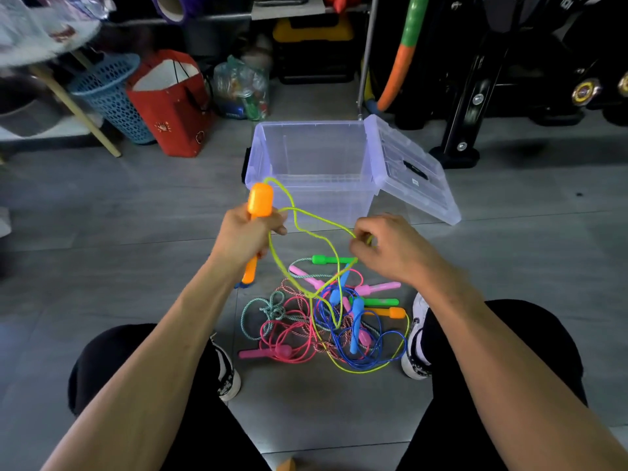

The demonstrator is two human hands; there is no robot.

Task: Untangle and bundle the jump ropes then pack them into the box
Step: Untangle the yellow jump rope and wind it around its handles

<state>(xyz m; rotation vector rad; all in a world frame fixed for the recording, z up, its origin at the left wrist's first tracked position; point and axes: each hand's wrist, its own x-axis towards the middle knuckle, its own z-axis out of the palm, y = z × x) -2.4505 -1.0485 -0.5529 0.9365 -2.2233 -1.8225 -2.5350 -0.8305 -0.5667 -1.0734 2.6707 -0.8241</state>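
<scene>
While the left hand point(249, 232) is wrapped in a fist round an orange handle point(260, 200), holding it upright above the floor point(136, 232), the right hand point(384, 248) pinches the yellow-green rope point(319, 220) between thumb and fingertips, its other fingers curled in. That rope runs from the top of the handle, loops between the two hands and hangs down into the pile of jump ropes point(326, 317) lying on the floor between the person's shoes point(416, 334). The pile is a tangle of blue, pink, teal and twisted cords with pink, green, blue and orange handles among them; a green handle point(328, 259) lies at its far edge and a pink handle point(263, 352) at its near left edge. Beyond the hands stands the clear plastic box point(265, 154), open, with its lid point(413, 171) leaning against its right side. A red paper bag point(170, 110) and a blue mesh basket point(108, 93) stand at the far left of the floor.
</scene>
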